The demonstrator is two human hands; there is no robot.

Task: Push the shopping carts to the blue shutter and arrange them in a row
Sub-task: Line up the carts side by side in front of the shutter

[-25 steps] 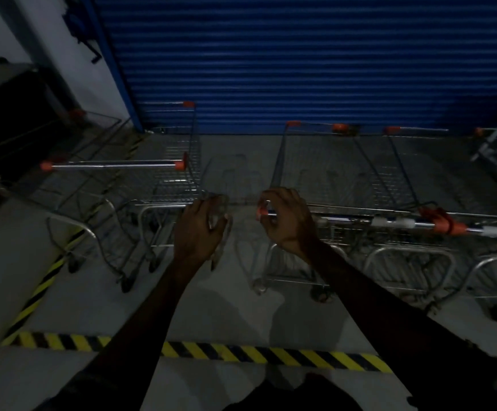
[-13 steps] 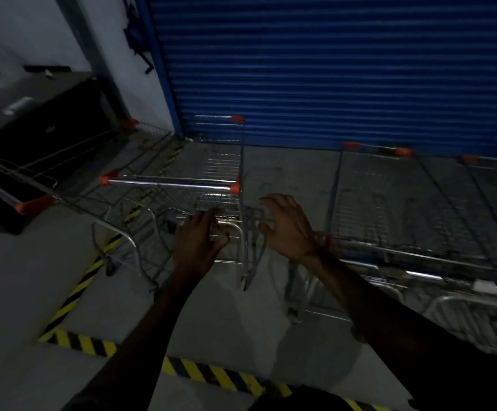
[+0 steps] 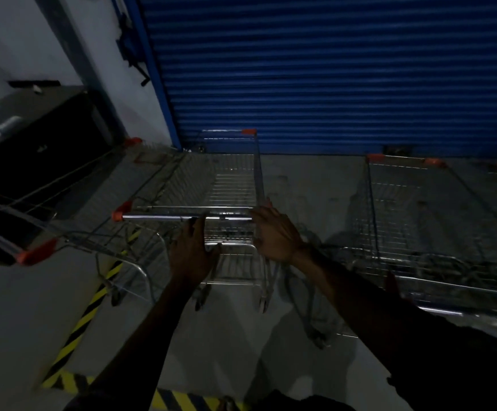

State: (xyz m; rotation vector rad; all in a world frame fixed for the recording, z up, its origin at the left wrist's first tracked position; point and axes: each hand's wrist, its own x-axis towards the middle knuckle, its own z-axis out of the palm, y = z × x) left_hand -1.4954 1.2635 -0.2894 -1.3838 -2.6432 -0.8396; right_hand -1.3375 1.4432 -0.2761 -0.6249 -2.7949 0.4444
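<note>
The blue shutter (image 3: 330, 69) fills the back wall. A wire shopping cart (image 3: 235, 185) with a chrome handle bar (image 3: 164, 216) and orange end caps stands in front of me, nose near the shutter. My left hand (image 3: 192, 252) reaches up to the bar with straight fingers, fingertips just touching it. My right hand (image 3: 275, 232) lies over the bar's right end, fingers extended. Another cart (image 3: 413, 221) stands to the right, apart from the first, with more carts beyond it at the frame edge.
A further cart (image 3: 33, 229) sits at an angle on the left, its orange-capped handle near a dark cabinet (image 3: 33, 137). Yellow-black floor tape (image 3: 87, 315) runs along the left and across the bottom. Bare grey floor lies between the middle and right carts.
The view has swung left from the right-hand carts to the middle cart. Both hands let go of the earlier handle, moved across open, and now reach this cart's bar.
</note>
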